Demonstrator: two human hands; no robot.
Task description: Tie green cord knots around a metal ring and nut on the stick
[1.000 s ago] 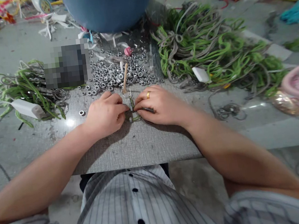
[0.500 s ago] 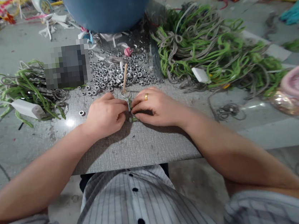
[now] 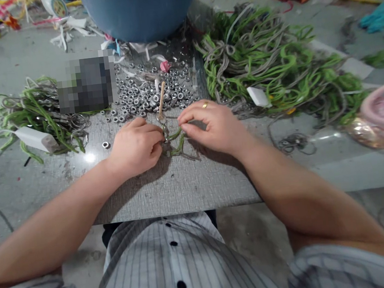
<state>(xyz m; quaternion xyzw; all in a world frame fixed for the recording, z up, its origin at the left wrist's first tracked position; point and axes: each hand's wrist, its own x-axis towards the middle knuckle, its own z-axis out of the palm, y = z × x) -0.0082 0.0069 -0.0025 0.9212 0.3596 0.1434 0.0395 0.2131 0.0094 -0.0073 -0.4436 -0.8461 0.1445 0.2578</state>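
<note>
Near the table's front edge, my left hand (image 3: 138,145) is closed, its fingertips pinching the small metal part (image 3: 166,135) of a corded piece. My right hand (image 3: 212,125), with a ring on one finger, pinches the end of a green cord (image 3: 179,143) drawn out to the right of that part. A grey cord end (image 3: 191,157) lies loose below it on the table. Just beyond my fingertips a thin wooden stick (image 3: 161,97) stands tilted with a ring at its foot. A single metal ring nut (image 3: 105,145) lies left of my left hand.
Many loose metal nuts (image 3: 134,99) are spread behind my hands, below a blue tub (image 3: 142,15). Green and grey cord bundles (image 3: 261,57) lie at right, with a smaller bundle (image 3: 40,103) at left. A white adapter block (image 3: 37,139) with a cable sits left.
My right hand has moved right and slightly away from my left hand, drawing the green cord out between them. My left hand has stayed in place.
</note>
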